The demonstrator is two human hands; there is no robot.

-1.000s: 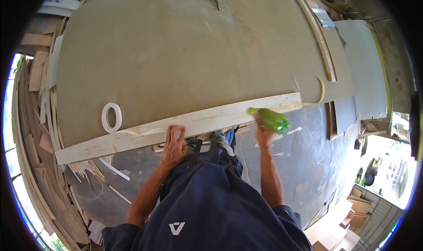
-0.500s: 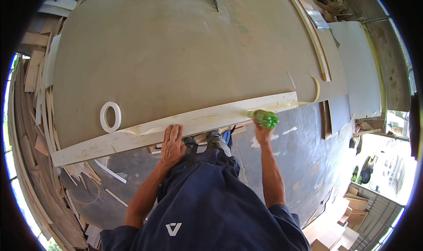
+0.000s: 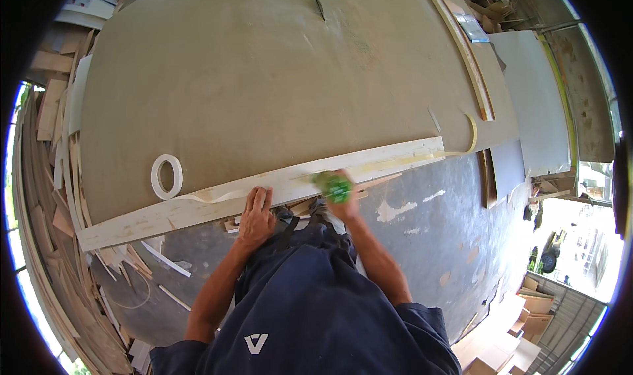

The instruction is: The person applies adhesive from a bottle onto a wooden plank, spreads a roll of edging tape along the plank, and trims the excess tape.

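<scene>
Sliding leftward since a second ago, the right hand (image 3: 344,203) grips a green bottle (image 3: 333,186) over the long wooden strip (image 3: 264,189), whose length runs left-right. Beside it, the left hand (image 3: 256,218) presses open; a white tape roll (image 3: 166,176) lies farther left.

Bright, even daylight, soft shadows. Blown-out glare at lower right and left rim. Heavy fisheye bending, black vignette corners. Green bottle (image 3: 333,186) in right hand (image 3: 343,202) motion-blurred; worktop (image 3: 264,78) beyond the fingers sharp.

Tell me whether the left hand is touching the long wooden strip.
Touching. The head view shows the left hand pressed flat, fingers lying on the long wooden strip.
</scene>
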